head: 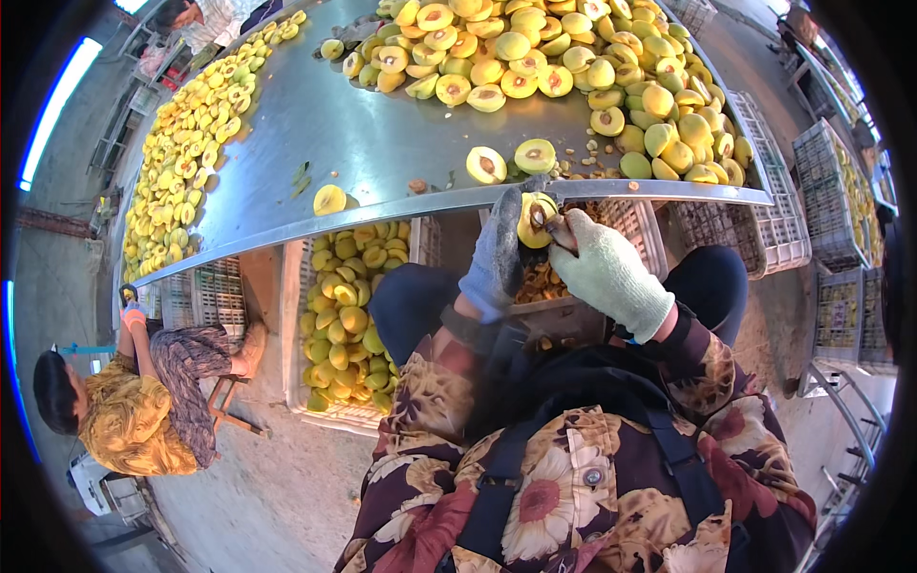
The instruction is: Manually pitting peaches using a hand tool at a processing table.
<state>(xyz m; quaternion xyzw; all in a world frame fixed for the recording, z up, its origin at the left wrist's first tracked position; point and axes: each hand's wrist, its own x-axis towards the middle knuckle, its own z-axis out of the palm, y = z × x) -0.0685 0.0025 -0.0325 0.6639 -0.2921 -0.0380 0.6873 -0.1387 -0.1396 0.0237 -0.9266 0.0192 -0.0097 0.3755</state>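
Observation:
Just off the table's near edge, my left hand (496, 247), in a blue and dark grey glove, holds a halved yellow stone fruit (534, 230), apparently an apricot or peach. Its cut face is turned toward my right hand (609, 268), which wears a pale green-white glove. The right fingers are pinched against the fruit around a small tool (541, 220), mostly hidden, with a bright tip in the brown hollow. Two fruit halves, one with a brown centre (486, 165) and another (535, 155), lie on the metal table (315, 157) above my hands.
Heaped fruit halves (501, 50) cover the table's far and right parts; more (193, 143) line its left side. Below stand a crate of fruit (347, 315) and a bin of brown scraps (541, 283) between my knees. A seated co-worker (136, 408) is at left; crates (834, 193) stand right.

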